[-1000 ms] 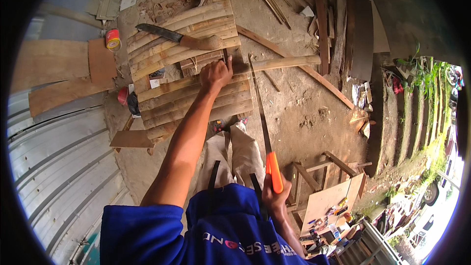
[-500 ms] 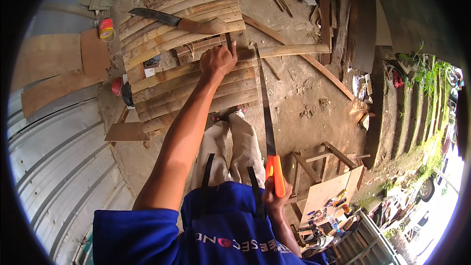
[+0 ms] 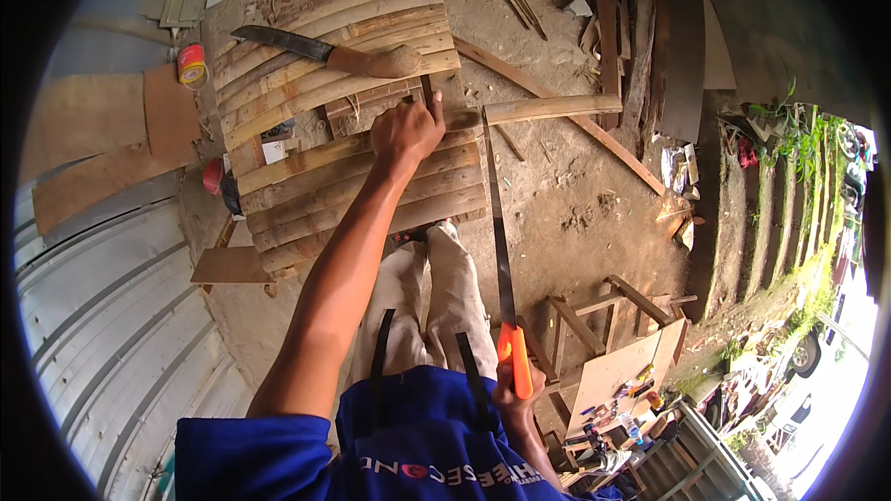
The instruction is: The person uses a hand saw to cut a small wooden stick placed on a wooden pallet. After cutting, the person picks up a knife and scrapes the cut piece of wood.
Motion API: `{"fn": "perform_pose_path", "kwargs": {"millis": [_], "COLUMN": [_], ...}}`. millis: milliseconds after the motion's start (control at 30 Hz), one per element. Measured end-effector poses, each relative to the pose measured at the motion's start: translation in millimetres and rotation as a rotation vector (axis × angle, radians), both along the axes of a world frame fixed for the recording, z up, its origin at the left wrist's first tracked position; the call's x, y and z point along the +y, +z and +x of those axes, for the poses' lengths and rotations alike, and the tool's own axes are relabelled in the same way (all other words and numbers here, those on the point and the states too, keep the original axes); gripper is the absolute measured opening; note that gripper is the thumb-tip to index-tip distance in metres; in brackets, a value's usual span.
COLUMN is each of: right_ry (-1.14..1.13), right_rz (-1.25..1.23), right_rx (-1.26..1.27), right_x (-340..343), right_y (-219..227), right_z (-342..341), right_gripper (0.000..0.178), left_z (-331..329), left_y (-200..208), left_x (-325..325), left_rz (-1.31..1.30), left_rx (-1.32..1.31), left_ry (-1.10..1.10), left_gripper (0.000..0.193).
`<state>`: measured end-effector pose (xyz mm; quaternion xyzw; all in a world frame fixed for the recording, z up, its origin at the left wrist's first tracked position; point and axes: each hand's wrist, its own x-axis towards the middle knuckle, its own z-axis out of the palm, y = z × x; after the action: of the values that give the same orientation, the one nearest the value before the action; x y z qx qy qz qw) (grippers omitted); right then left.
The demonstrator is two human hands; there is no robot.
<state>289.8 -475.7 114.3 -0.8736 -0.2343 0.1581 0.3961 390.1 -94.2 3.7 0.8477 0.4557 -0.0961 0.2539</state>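
Saw [image 3: 499, 232] Across a Wooden Strip [image 3: 557, 109]

From my remote view, the right hand [image 3: 520, 378] is clamped around the orange handle [image 3: 522, 357]; the strip juts off the slatted platform [image 3: 371, 193] beneath the left hand [image 3: 408, 130], whose finger grip I cannot tell.

From where I stand, the handsaw's blade [image 3: 499, 232] is smooth, dark metal, and its orange grip [image 3: 522, 366] is glossy plastic. The pale strip [image 3: 557, 109] under it looks like split bamboo, as do the matt, ridged slats [image 3: 316, 193] of the bench. The machete [image 3: 329, 55] pairs dull metal with worn wood. The shirt [image 3: 408, 427] and trousers [image 3: 397, 283] are matt, creased cloth; the corrugated wall [image 3: 111, 315] is shiny metal, the earth floor [image 3: 594, 172] rough.
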Motion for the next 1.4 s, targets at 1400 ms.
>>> {"fn": "perform_pose_path", "kwargs": {"millis": [1400], "right_ry": [-0.041], "right_rz": [0.254], "right_rx": [0.459], "right_x": [169], "right_y": [-34], "right_z": [151], "right_gripper": [0.027], "left_z": [-10], "left_y": [-14], "left_x": [1], "left_rz": [0.096], "left_rx": [-0.082], "left_ry": [-0.088], "left_gripper": [0.061]}}
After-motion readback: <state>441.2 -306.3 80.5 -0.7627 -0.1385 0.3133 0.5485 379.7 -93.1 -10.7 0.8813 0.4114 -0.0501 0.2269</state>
